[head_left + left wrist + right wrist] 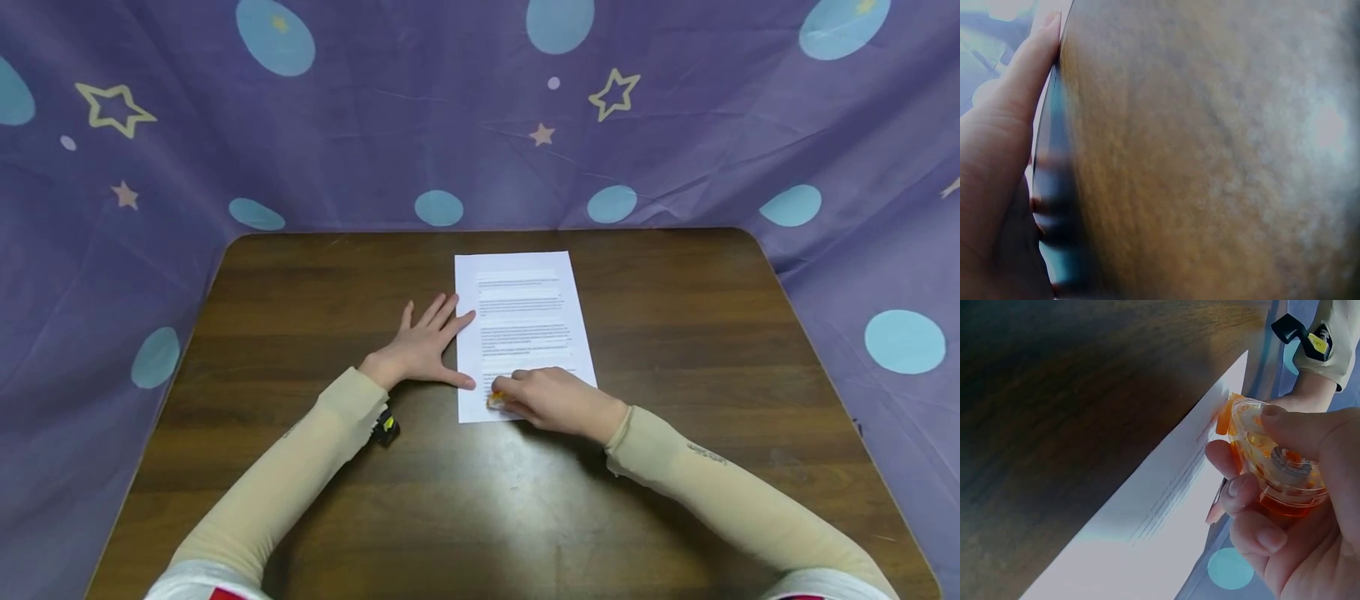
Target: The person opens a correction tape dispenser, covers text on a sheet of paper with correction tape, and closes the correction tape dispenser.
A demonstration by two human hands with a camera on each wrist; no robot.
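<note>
A printed sheet of paper (467, 279) lies on the table, with white bands between its blocks of text. My left hand (423, 346) is spread flat at the sheet's left edge, thumb and fingertips on the paper. In the left wrist view, only part of the left hand (997, 137) shows beside the tabletop. Over the lower part of the sheet, my right hand (558, 400) grips a correction tape (494, 401). The right wrist view shows this clear and orange correction tape (1291, 465) between thumb and curled fingers, its orange tip toward the paper (1147, 525).
The brown wooden table (337, 275) extends all around the sheet. A purple curtain (360, 125) with stars and blue ovals hangs behind and at both sides. A small black camera (386, 427) sits on the left wrist.
</note>
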